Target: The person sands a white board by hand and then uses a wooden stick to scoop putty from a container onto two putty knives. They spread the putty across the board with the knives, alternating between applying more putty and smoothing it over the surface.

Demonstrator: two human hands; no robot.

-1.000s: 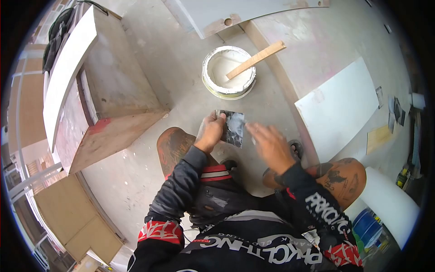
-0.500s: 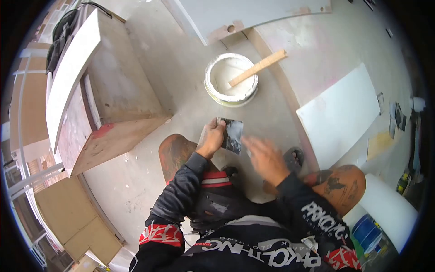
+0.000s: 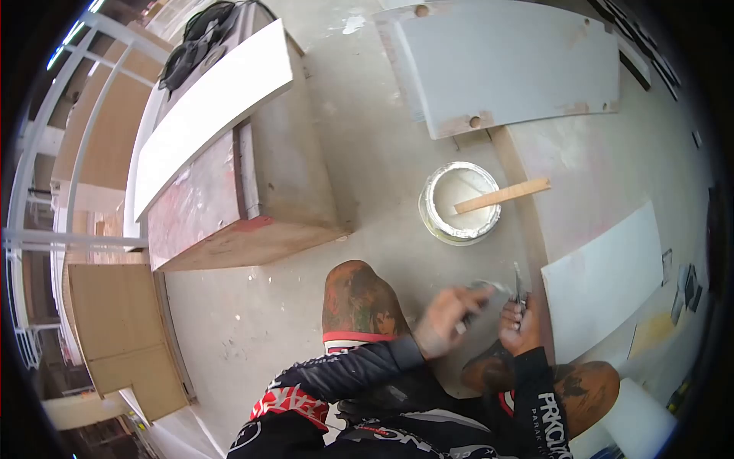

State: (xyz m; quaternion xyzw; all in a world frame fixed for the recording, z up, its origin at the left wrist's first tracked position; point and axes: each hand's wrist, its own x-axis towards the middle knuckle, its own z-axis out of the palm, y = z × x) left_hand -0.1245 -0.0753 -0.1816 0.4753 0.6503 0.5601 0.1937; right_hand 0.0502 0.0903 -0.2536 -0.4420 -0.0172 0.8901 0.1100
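Observation:
My left hand [image 3: 445, 317] is blurred by motion, its fingers closed on a smeared dark and whitish plate [image 3: 489, 294], which looked like a flat, square spreading plate half a second earlier. Close by on the right, my right hand [image 3: 521, 327] grips a thin-bladed putty knife [image 3: 518, 281], seen nearly edge-on with its blade pointing up. Beyond both hands a bucket [image 3: 430, 218] of white paste stands on the floor. A flat wooden stick [image 3: 508, 195] leans in it and sticks out over the right rim.
A worn wooden box [image 3: 294, 172] stands at left, topped by a curved white panel [image 3: 218, 115]. A grey panel [image 3: 520, 65] lies at the back. Right of my hands are a wooden strip [image 3: 529, 218] and a white sheet [image 3: 608, 283]. My knee [image 3: 358, 294] is close to my left hand.
The camera view has turned, so the bucket sits lower and further right. Both hands have shifted right. A putty knife now shows in my right hand, and the plate has become blurred.

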